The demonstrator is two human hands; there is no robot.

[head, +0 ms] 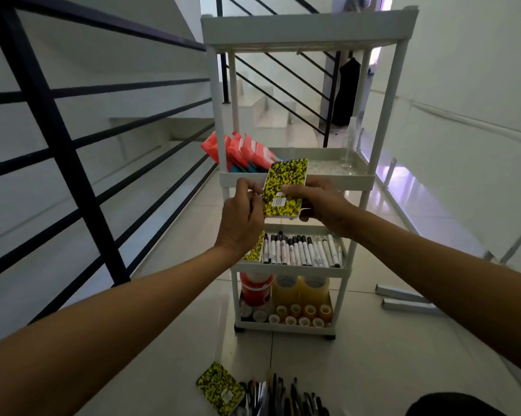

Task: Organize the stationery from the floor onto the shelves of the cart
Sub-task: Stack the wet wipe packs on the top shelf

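**Notebook held up at the cart's second shelf**

At far left a black stair railing [58, 139] runs along the landing. Moving in, the left hand [242, 217] pinches the left edge of a yellow-and-black speckled notebook [284, 189], fingers curled onto it. Behind the hand, red packets [242, 151] lean at the left end of the second shelf of the white cart [307, 28]. The notebook stands tilted, in the air, just in front of that shelf's rim. The right hand [319, 202] grasps its right edge, thumb across the cover.

Below, markers [301, 250] fill the third shelf, with another speckled cover just beside them at the left; tape rolls [301, 313] sit on the bottom shelf. On the floor near the person lie a second speckled notebook [218, 387] and a cluster of pens [283, 397].

The step in hand looks like placing this notebook. The next move likely calls for choosing its shelf and sliding it in without toppling the packets.
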